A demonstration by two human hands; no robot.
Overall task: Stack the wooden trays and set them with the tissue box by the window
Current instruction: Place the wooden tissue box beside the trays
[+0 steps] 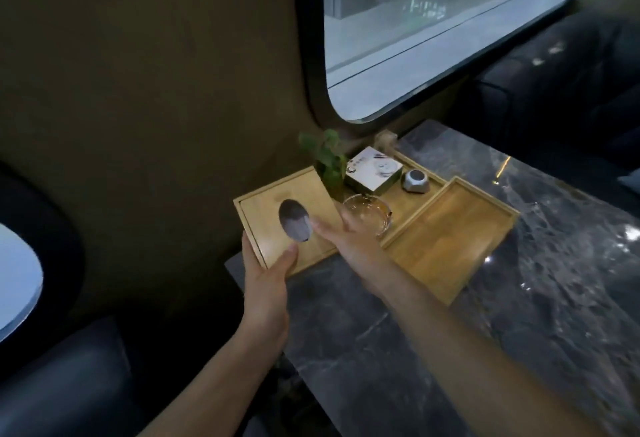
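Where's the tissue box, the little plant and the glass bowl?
tissue box (pixel 273 208): head view, on its wooden top beside the oval slot.
little plant (pixel 327 152): head view, on its green leaves.
glass bowl (pixel 369 209): head view, on its clear inside.

Bare dark marble tabletop (pixel 398 350) lies open at six o'clock; a clear glass bowl (pixel 367 213) and leafy green plant (pixel 327 156) crowd twelve o'clock.

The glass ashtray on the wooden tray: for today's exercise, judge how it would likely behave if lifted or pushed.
The glass ashtray looks thick-walled, so it is probably heavy for its size and rigid. Its smooth, shiny surface suggests that it may slip in the fingers. Being low and wide on the wooden tray, it seems likelier to slide than tip, though glass could chip if knocked.
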